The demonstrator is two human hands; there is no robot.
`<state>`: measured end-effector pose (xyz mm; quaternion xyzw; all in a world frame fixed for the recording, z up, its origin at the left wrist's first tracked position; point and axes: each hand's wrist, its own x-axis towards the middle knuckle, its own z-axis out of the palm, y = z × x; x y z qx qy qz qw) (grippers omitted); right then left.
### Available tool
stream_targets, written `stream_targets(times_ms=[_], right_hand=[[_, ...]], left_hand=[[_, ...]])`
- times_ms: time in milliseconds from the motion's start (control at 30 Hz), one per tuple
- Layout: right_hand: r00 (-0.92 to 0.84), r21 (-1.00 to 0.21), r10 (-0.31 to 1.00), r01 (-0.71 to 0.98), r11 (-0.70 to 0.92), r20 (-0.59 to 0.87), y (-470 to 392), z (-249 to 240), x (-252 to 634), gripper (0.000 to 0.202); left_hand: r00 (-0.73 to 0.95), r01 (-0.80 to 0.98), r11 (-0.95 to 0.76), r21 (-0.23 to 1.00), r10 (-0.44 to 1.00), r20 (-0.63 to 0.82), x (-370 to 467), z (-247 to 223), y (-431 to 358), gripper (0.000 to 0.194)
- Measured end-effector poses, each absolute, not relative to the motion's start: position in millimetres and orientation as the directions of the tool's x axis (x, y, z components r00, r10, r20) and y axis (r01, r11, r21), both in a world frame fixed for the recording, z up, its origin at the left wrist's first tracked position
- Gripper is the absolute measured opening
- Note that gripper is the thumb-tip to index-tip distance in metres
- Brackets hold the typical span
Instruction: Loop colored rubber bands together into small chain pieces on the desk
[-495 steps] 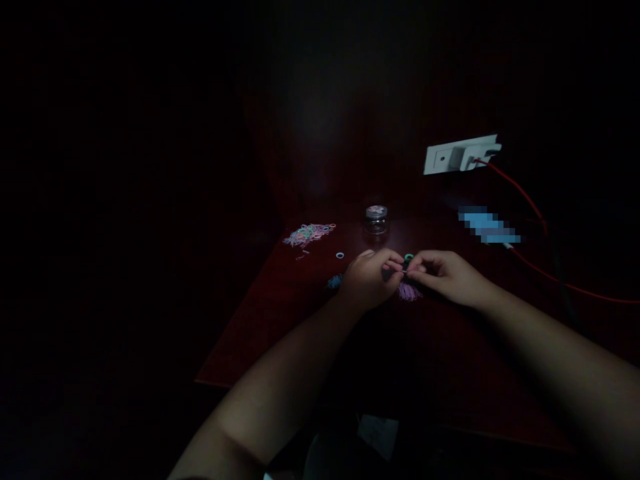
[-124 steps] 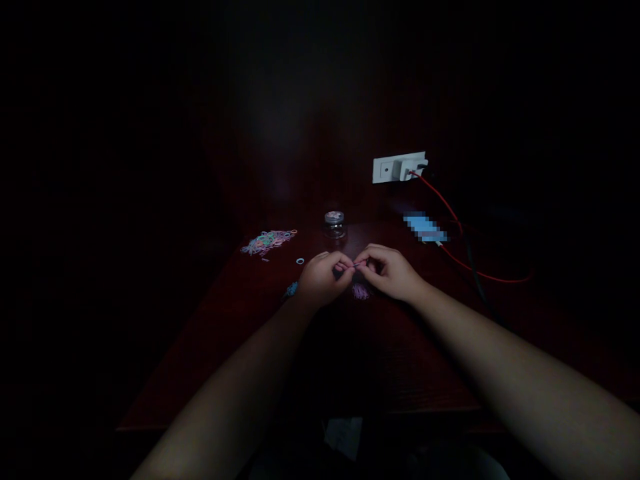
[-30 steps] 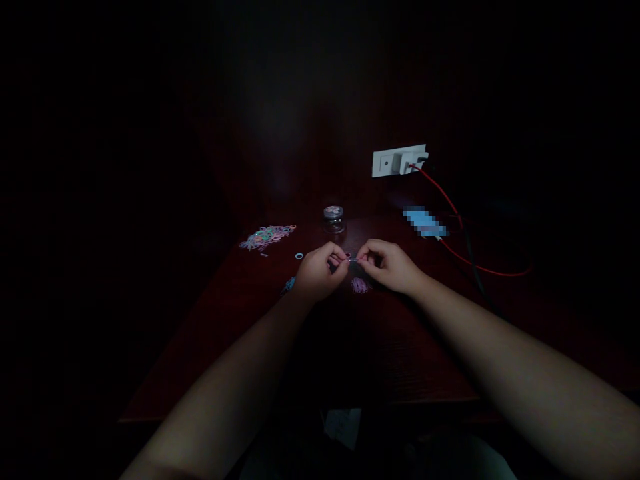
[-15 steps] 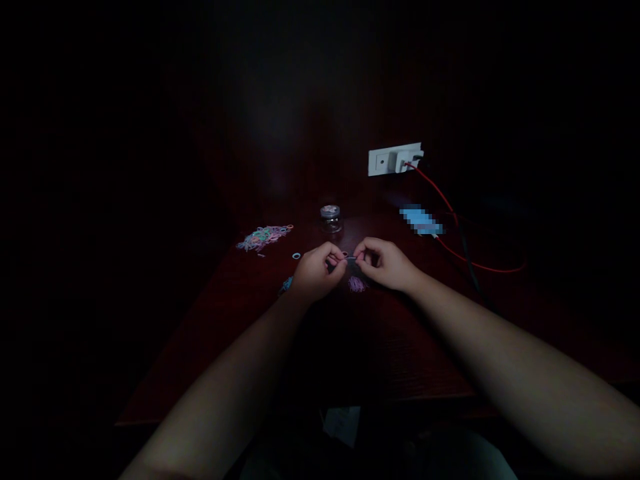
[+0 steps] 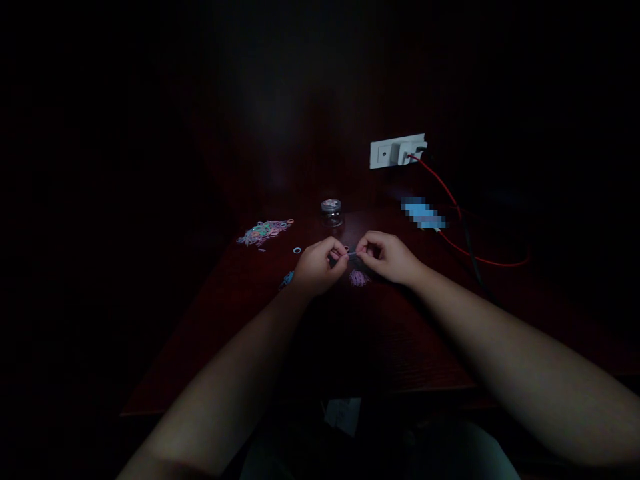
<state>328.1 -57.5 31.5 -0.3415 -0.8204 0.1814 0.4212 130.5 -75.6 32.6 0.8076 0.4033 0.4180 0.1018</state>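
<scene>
Between my two hands a small pale rubber band (image 5: 352,253) is stretched just above the dark red table. My left hand (image 5: 323,265) is closed, pinching one end between thumb and forefinger. The other end sits in the pinch of my right hand (image 5: 385,255). Below the fingertips lies a small pile of purple rubber bands (image 5: 359,278). A blue pile (image 5: 287,279) shows partly behind my left wrist. One light blue band (image 5: 297,251) lies alone left of that hand. Just behind the fingers, a pinkish band (image 5: 346,249) is partly hidden.
A mixed heap of coloured bands (image 5: 265,232) lies at the table's back left. A clear lidded jar (image 5: 331,212) stands behind my hands. To the right, a blurred-out blue object (image 5: 423,213) connects by a red cable (image 5: 455,250) to a wall socket (image 5: 397,151).
The view has tilted slightly, so the table and objects sit a little higher. Both hands keep their pinch on the band, whose angle has changed slightly.
</scene>
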Motion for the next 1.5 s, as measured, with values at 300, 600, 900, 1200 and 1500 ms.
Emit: stream_targets(times_ms=[300, 600, 900, 1200, 1500], right_hand=[[-0.629, -0.58, 0.708, 0.46, 0.672, 0.322, -59.5, 35.3, 333.0, 0.007], [-0.649, -0.538, 0.725, 0.536, 0.65, 0.229, -59.9, 37.9, 334.8, 0.009], [-0.577, -0.514, 0.746, 0.553, 0.656, 0.331, -53.7, 35.7, 337.6, 0.01], [-0.562, -0.523, 0.744, 0.538, 0.661, 0.362, -58.4, 36.9, 336.6, 0.01], [-0.559, -0.568, 0.716, 0.454, 0.687, 0.419, -58.8, 31.7, 329.0, 0.01]], left_hand=[[0.496, 0.667, -0.673, 0.318, 0.72, 0.485, 124.6, 28.0, -66.6, 0.005], [0.496, 0.703, -0.638, 0.313, 0.756, 0.428, 126.2, 22.6, -66.8, 0.006], [0.501, 0.701, -0.633, 0.328, 0.765, 0.404, 128.1, 23.8, -65.4, 0.011], [0.489, 0.697, -0.63, 0.343, 0.767, 0.416, 130.9, 25.5, -68.3, 0.014], [0.49, 0.656, -0.672, 0.344, 0.726, 0.483, 130.2, 25.8, -66.0, 0.012]])
